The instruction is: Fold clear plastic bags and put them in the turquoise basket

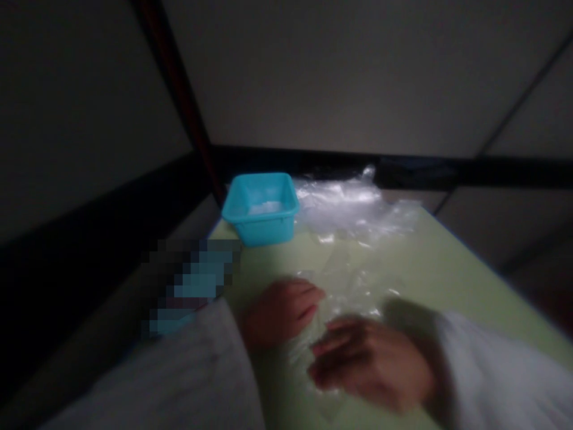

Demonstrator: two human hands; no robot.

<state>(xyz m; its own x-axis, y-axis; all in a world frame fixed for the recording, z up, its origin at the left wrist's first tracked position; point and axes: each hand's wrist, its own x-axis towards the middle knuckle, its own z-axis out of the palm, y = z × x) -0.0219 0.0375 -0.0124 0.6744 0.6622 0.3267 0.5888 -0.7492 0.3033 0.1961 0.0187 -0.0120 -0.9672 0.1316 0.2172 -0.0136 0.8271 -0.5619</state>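
A clear plastic bag or sheet lies crumpled on the green tabletop. My left hand is at its left edge, fingers bent and pointing right. Nearer to me, my right hand reaches over the lower part of the plastic, its fingers curled toward the left. Blur and the see-through film leave it unclear whether either hand grips the plastic. The two hands are close together but apart.
At the back left of the table stands a turquoise basket with something whitish inside. A heap of clear plastic bags lies to its right. A pixelated patch covers something at the left edge. Pale walls rise behind the table.
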